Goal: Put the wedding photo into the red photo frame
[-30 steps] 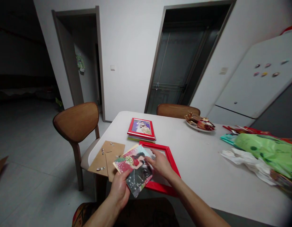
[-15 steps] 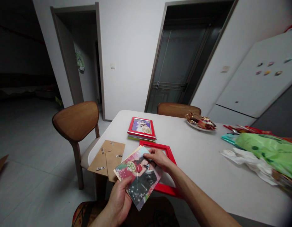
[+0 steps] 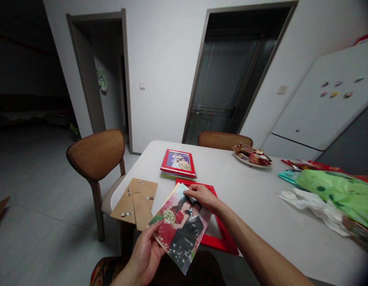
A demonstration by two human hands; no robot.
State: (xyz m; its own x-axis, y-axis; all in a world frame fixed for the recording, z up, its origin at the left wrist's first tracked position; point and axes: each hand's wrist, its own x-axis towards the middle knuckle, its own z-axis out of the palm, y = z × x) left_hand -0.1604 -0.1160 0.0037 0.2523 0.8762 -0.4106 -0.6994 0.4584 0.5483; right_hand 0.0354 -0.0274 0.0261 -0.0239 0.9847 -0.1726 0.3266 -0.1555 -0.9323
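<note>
A glossy photo (image 3: pixel 181 226) of a couple, one in a red dress and one in a dark suit, is held between my two hands, with a paler sheet edge showing behind it. My left hand (image 3: pixel 146 252) grips its lower left edge, thumb on top. At the upper right, my right hand (image 3: pixel 203 196) pinches the photo's corner. Underneath lies a red picture frame (image 3: pixel 224 234), partly covered by the photo and my right arm. To the left is a brown frame backing board (image 3: pixel 121 204) with metal clips on it.
Behind the red frame sits a stack of framed photos (image 3: pixel 178 163). A plate of snacks (image 3: pixel 254 155) stands at the table's far side. Green plastic packaging (image 3: pixel 330 190) and crumpled white tissue (image 3: pixel 313 208) lie at the right. Wooden chairs (image 3: pixel 97 153) stand at the left and far sides.
The photo has shifted slightly right and down in my hands and turned a little, showing more of the picture. Both hands keep hold of it.
</note>
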